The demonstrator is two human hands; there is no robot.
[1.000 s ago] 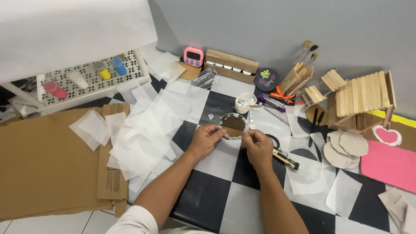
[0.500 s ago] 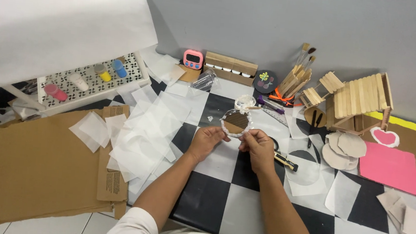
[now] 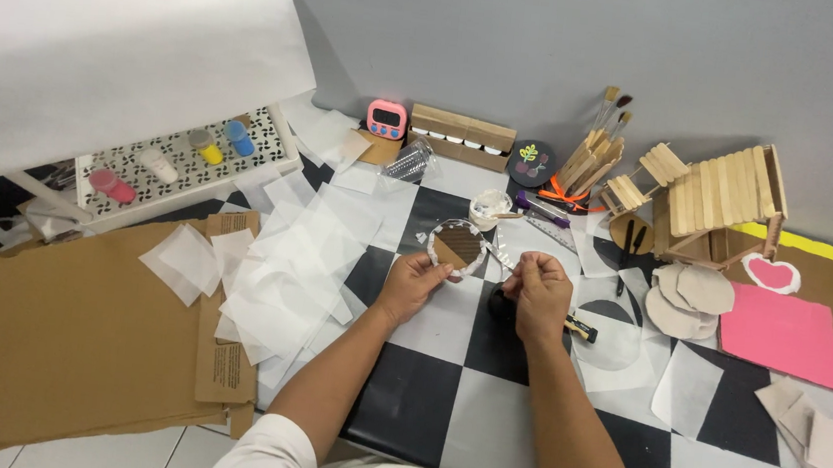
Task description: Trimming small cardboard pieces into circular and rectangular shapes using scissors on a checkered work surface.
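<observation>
The left hand (image 3: 414,284) holds a round cardboard disc (image 3: 458,246) by its lower edge, fingers closed on it, above the checkered floor (image 3: 422,405) near the back wall. The right hand (image 3: 540,293) is closed, pinching the end of a thin white strip (image 3: 501,258) that runs to the disc's rim (fringed white all round). A small white cup (image 3: 488,208) stands just behind the disc. Loose white paper sheets (image 3: 299,254) lie to the left, beside a flat cardboard sheet (image 3: 76,335).
</observation>
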